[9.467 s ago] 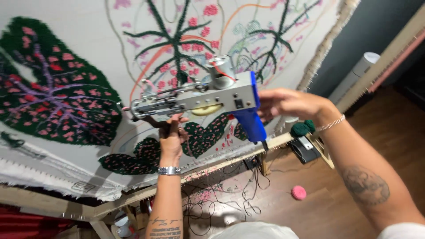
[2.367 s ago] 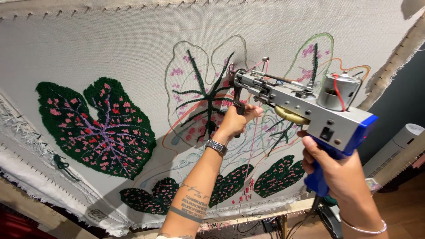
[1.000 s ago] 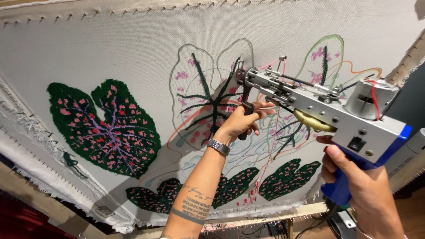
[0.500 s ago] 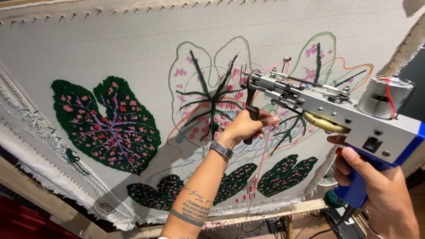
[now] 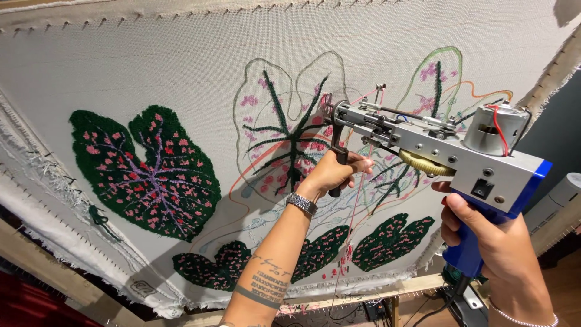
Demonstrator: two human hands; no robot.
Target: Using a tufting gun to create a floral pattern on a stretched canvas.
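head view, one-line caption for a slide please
Two hands press a tufting gun to stretched cloth with leaf designs.

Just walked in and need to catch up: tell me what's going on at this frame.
A person holds a tufting gun against a stretched white cloth. The right hand grips its blue handle; the left hand holds the black front grip near the needle end. The tip sits on a half-filled leaf outline. A finished green and pink leaf lies to the left, with smaller ones below.
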